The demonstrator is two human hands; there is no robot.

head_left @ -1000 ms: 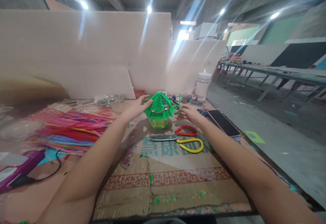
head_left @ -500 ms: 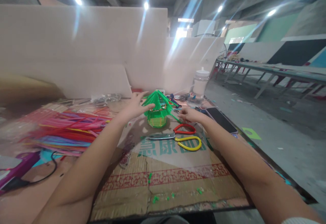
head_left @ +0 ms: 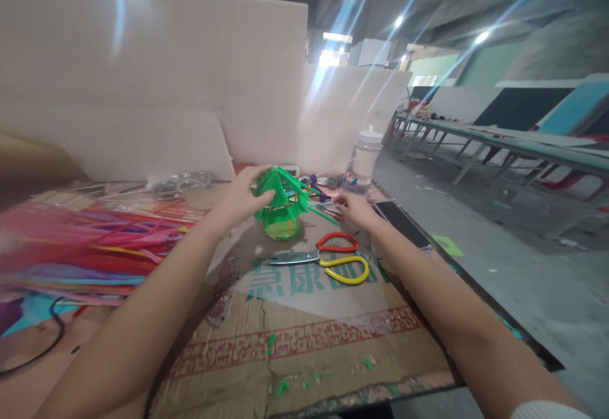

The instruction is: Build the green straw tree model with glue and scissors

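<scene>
A small green hut-like craft piece with a pointed, fringed roof stands at the far part of the cardboard sheet. My left hand grips its roof from the left, thumb across the front, the other fingers partly behind. Long green strips stick out from the piece toward the right. Near their ends, my right hand is closed in a pinch; what lies between its fingertips is too small to make out. Scissors with one red and one yellow handle lie in front of the craft piece.
Colourful fuzzy strips are heaped at left. A lidded clear bottle and a dark phone are at right. Green scraps dot the cardboard. White boards rise behind; a dark cable lies left.
The view has shifted, so the table things sit slightly further left. My left hand stays on the craft piece; my right hand stays pinched, slightly farther from it.
</scene>
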